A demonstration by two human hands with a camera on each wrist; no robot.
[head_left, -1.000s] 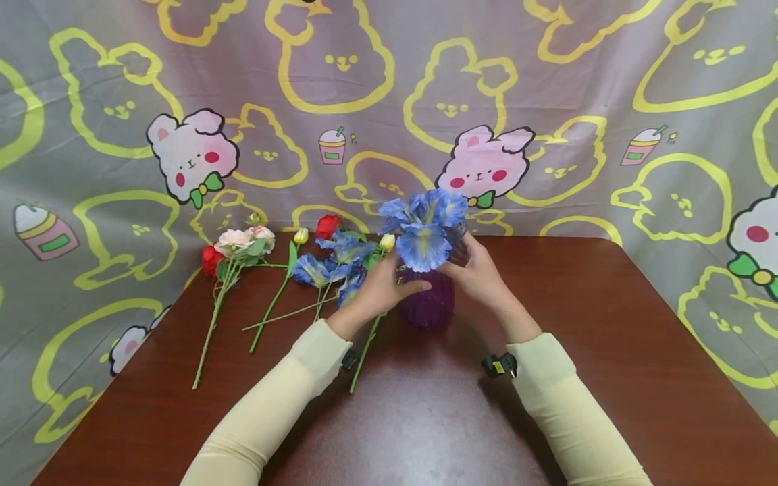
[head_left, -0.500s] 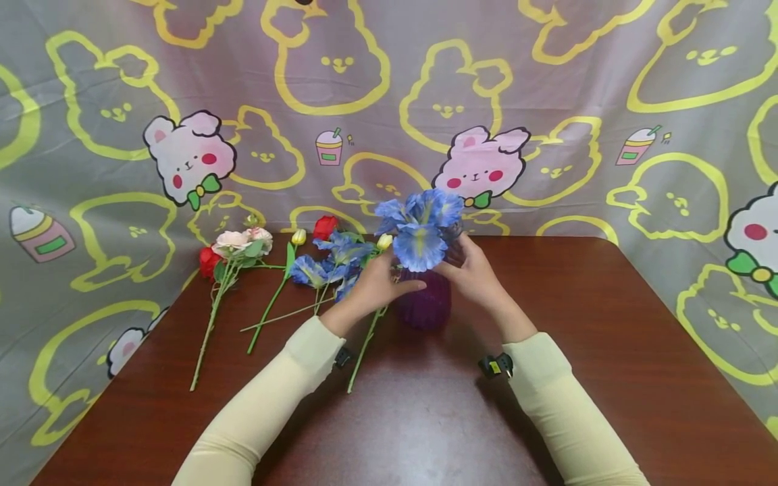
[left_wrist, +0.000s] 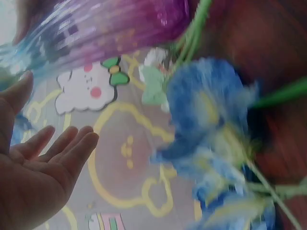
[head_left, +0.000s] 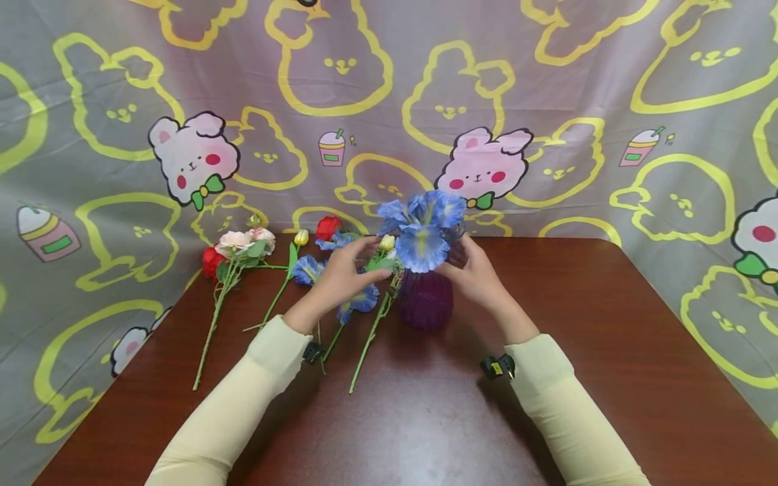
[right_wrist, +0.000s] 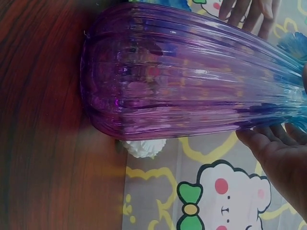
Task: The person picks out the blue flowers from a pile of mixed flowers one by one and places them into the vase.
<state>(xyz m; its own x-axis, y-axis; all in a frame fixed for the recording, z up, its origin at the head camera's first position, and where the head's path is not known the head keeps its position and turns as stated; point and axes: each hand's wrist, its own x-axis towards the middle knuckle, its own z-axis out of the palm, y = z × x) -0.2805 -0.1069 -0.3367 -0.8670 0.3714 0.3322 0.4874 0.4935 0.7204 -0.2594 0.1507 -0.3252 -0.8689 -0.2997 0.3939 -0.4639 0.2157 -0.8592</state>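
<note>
I see left hand point(head_left: 346, 273) empty, fingers loosely extended just beside purple vase point(head_left: 427, 304); right hand point(head_left: 477, 277) grips vase's upper part, blue flower point(head_left: 422, 233) on top.

A grey cloth point(head_left: 574, 88) is hanging across the upper half of the head view, yellow animal outlines point(head_left: 331, 110) spreading over it. Pale rabbit heads point(head_left: 483, 162) are showing at left, right of centre and at the right edge. Pink cups point(head_left: 331, 150) are dotting the far left, upper middle and upper right. A reddish-brown table point(head_left: 662, 405) is filling the lower part, shining at bottom centre.
</note>
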